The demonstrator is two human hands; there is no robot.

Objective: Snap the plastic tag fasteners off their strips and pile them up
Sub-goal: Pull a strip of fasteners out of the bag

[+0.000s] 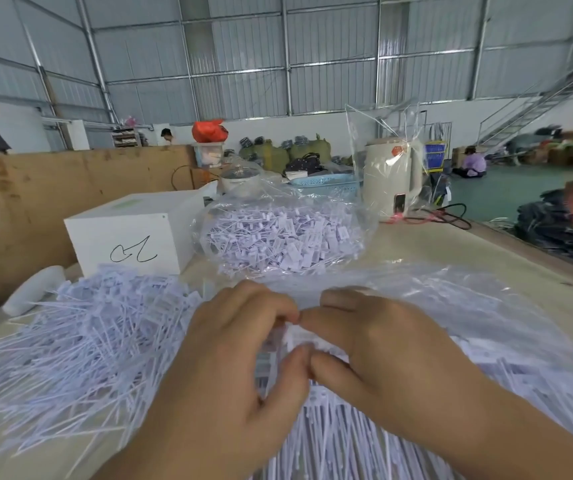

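My left hand and my right hand meet at the middle of the table, fingertips touching. Together they pinch a strip of white plastic tag fasteners, mostly hidden between the fingers. A loose pile of separated fasteners lies to the left of my hands. Under and to the right of my hands, fasteners on strips lie on a clear plastic sheet.
A clear bag of fasteners sits behind my hands, next to a white box with a black scribble. A cream kettle in plastic wrap stands at the back right. A wooden board walls the left side. The table edge runs along the right.
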